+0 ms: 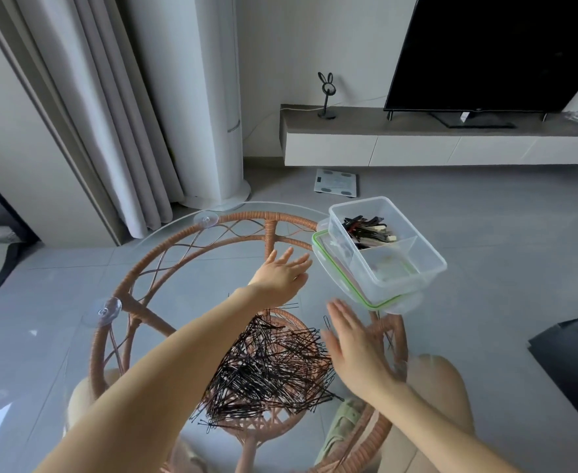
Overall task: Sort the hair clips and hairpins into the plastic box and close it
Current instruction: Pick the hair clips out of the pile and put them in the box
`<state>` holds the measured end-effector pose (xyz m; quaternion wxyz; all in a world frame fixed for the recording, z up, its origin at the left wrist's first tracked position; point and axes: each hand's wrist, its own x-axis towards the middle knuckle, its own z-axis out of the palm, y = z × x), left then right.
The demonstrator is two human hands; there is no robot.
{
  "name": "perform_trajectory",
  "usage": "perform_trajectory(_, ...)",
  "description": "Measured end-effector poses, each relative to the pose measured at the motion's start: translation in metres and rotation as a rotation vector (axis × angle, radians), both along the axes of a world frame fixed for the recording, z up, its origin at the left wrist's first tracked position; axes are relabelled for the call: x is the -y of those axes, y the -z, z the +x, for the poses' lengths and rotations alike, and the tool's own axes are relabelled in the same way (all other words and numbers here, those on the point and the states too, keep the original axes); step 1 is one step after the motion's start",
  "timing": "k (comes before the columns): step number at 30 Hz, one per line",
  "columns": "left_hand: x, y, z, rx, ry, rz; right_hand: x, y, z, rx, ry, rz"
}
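On the glass table (192, 302), seen from the head camera, a loose heap of black hairpins (267, 367) lies near the person. The plastic box (434, 264) stands at the far right edge on its green-rimmed lid (359, 295). Hair clips (369, 230) fill the box's far compartment, and the near one looks almost bare. The left hand (282, 273) reaches flat past the heap, fingers straight and holding nothing. The right hand (355, 343) is just right of the heap with its fingers straight and together, also holding nothing.

The step in hand seems to be gathering the pins. It would go best with both palms sweeping inward to press the heap into one aligned bundle — strays included — before pinching it and lifting it to the near compartment. The box sits close to the edge, so a gentle drop is safer than a push.
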<state>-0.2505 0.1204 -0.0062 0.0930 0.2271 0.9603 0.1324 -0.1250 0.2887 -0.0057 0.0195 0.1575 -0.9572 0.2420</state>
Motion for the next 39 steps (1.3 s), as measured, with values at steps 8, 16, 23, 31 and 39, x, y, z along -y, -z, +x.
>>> perform_trajectory(8, 0.051, -0.011, 0.070, 0.162, 0.004, 0.363, 0.061, 0.007, 0.004, 0.041, 0.070, -0.169)
perform_trajectory(16, 0.089, -0.030, 0.101, 0.124, -0.307, 0.576, 0.068, -0.022, 0.015, 0.105, 0.019, -0.410)
perform_trajectory(23, 0.094, -0.035, 0.077, -0.082, -0.462, 0.399, -0.022, -0.065, -0.064, -0.217, 0.469, 0.353)
perform_trajectory(31, 0.031, -0.044, 0.036, 0.332, -0.748, 0.759, -0.032, -0.045, -0.074, -0.170, 0.344, 0.256)
perform_trajectory(39, -0.061, -0.043, -0.014, 0.581, -0.910, 0.941, -0.041, -0.043, -0.073, -0.178, 0.291, 0.189)
